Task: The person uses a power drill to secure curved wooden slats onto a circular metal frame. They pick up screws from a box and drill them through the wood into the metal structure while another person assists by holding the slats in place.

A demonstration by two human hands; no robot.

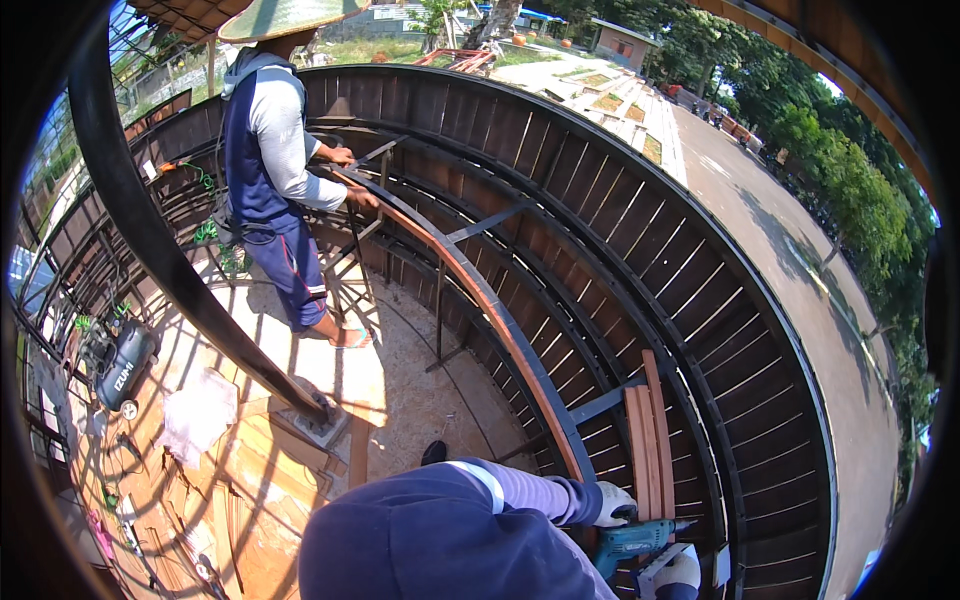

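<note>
My gloved left hand point(612, 505), fingers curled, is at the lower right, just above a teal power drill point(632, 540); what it grips is hidden. Below the drill, my gloved right hand point(677, 570) is closed on a pale metal piece point(657, 567). Beside both, narrow reddish-brown boards point(645, 440) lie lengthwise across the dark curved metal frame. A curved rail point(510, 330) of reddish wood with a grey top runs from near my left hand toward a co-worker point(265, 160) in a straw hat, whose two hands touch its far end.
A curved slatted wall point(700, 300) rings the work area. A thick dark post point(180, 265) slants down at the left. An air compressor point(135, 345), a pale cloth point(197, 415) and loose planks point(220, 530) lie on the floor. A paved path point(800, 240) and trees are beyond the wall.
</note>
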